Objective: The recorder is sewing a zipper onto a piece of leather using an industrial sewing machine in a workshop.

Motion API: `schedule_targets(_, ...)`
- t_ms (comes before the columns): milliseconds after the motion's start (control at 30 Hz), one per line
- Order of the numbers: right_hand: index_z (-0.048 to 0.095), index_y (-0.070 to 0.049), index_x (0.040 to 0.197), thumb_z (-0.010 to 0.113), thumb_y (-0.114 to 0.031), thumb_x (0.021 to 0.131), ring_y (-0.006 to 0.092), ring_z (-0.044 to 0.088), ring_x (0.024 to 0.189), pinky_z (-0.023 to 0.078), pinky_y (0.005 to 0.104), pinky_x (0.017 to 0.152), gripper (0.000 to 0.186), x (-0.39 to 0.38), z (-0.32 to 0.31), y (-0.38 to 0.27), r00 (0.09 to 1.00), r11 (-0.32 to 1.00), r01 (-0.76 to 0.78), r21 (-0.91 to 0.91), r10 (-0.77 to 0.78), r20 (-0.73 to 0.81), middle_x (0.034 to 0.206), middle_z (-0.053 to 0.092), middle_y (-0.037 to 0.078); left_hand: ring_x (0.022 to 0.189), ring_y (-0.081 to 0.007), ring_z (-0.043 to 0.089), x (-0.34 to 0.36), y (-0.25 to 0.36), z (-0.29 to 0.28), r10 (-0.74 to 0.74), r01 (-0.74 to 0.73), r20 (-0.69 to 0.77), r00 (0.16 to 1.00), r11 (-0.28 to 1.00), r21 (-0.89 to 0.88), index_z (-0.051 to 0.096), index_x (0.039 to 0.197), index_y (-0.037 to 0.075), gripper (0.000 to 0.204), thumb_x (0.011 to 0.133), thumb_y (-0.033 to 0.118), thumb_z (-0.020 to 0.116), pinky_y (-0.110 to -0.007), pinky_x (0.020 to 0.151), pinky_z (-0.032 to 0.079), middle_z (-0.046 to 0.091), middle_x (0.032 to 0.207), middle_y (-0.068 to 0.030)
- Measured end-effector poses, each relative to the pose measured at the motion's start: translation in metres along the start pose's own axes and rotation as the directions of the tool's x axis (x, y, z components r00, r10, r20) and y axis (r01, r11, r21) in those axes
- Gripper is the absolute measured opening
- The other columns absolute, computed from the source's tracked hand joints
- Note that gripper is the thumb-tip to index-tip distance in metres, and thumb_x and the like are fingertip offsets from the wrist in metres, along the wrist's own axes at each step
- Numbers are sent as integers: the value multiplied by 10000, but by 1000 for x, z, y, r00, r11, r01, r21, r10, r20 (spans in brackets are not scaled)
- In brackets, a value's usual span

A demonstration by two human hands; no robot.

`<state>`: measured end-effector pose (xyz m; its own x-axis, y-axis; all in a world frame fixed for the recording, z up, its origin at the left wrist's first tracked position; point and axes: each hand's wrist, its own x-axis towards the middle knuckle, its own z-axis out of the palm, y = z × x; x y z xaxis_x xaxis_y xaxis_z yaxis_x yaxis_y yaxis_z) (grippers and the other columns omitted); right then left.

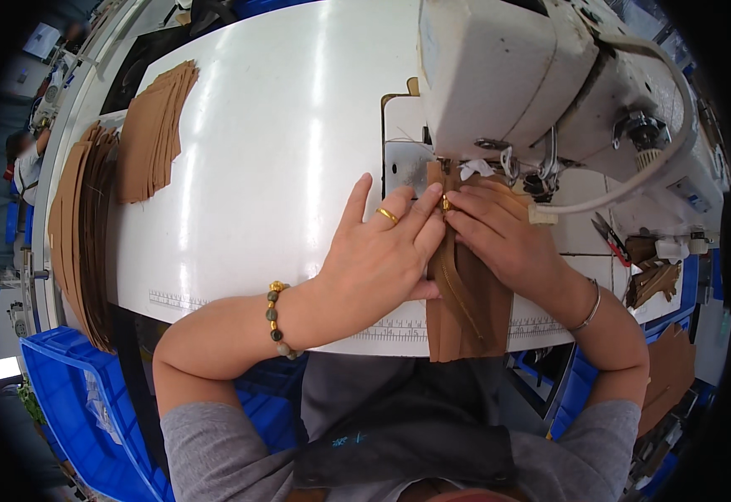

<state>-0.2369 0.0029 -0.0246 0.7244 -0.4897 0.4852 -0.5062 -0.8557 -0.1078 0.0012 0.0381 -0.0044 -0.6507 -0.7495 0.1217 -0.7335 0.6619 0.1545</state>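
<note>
A brown fabric piece (pixel 494 322) with a zipper (pixel 459 293) running lengthwise lies under the front of the white sewing machine head (pixel 499 79). My left hand (pixel 386 247) rests on the fabric's left side, fingers spread, little finger raised, index fingertip by the brass zipper slider (pixel 446 203). From the right, my right hand (pixel 503 234) lies over the fabric, its bent fingers close together against the zipper beside the slider. Its thumb is hidden. Just beyond my fingertips is the presser foot (pixel 444 165), with the needle too small to make out.
Brown fabric stacks (pixel 156 134) (pixel 82 234) lie at the left of the white table (pixel 256 167). Snips (pixel 610 236) and brown scraps (pixel 655 283) are at the right. Blue crates (pixel 89 402) stand below the left edge. A white cable (pixel 633 188) loops over the machine's right side.
</note>
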Motion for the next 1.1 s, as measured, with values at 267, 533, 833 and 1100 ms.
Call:
schedule_targets(267, 725, -19, 1150, 776, -170, 834, 286, 725, 1118, 610, 398, 866, 355, -2, -1, -3, 999, 998, -46, -39, 47, 11, 1238, 726, 139, 1429, -316, 456, -1, -4, 3, -13, 12, -21, 1000, 999, -35, 569, 1401, 40, 840, 739, 486, 832, -609, 1201, 296, 483, 1594, -79)
schedule_targets(533, 703, -5, 1209, 756, -165, 853, 272, 709, 1142, 579, 380, 846, 395, -1, 0, -4, 996, 993, -74, -87, 79, 52, 1326, 699, 136, 1442, -339, 458, 2, -6, 11, -22, 24, -99, 995, 1000, 12, 537, 1459, 28, 899, 774, 555, 786, -597, 1189, 320, 522, 1560, -101)
schedule_targets(833, 691, 5, 1259, 763, -156, 819, 318, 664, 1227, 558, 439, 961, 474, -5, -2, -10, 990, 993, -99, -71, 105, 92, 1391, 656, 148, 1423, -336, 476, 0, -1, 9, -16, 19, -93, 996, 999, 40, 567, 1431, 14, 894, 782, 596, 765, -591, 1166, 360, 532, 1548, -114)
schedule_targets(1100, 672, 9, 1297, 776, -161, 796, 362, 606, 1302, 513, 478, 1038, 540, -5, 1, -10, 985, 988, -124, -94, 133, 106, 1417, 626, 151, 1422, -338, 478, 4, -7, 13, -26, 27, -114, 993, 1000, 14, 559, 1425, 11, 900, 778, 600, 770, -585, 1172, 361, 525, 1554, -115)
